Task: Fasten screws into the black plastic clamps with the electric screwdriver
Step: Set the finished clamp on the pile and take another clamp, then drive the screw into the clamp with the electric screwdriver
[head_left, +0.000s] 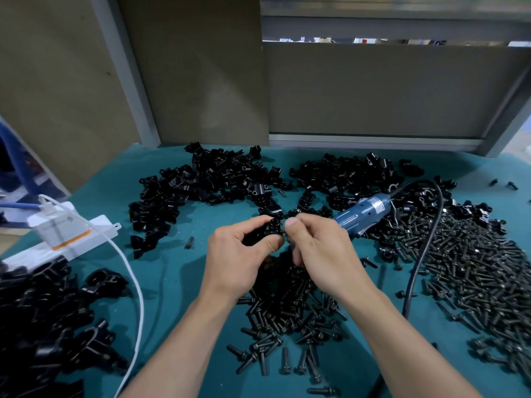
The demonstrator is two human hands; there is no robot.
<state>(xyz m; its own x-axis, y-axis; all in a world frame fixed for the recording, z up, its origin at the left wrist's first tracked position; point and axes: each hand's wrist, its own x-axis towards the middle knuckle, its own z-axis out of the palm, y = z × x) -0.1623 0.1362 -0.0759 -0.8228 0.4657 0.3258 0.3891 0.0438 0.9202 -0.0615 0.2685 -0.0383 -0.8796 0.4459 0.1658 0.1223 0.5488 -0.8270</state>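
The left hand [235,254] curls its grip round a black clamp [272,226]; the right hand [319,248] pinches a screw [284,234] beside it.

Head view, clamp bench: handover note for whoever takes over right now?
Left hand grips one black clamp. Right hand pinches a small dark part, apparently a screw, against it.
Electric screwdriver lies unheld on the table, behind the right hand.
Loose clamps are heaped at the back; a screw pile lies to the right, with more under the wrists.
Done: screw set to the clamp by hand. Left: drive it with the screwdriver.
Near-left heap: cannot tell if it is finished.
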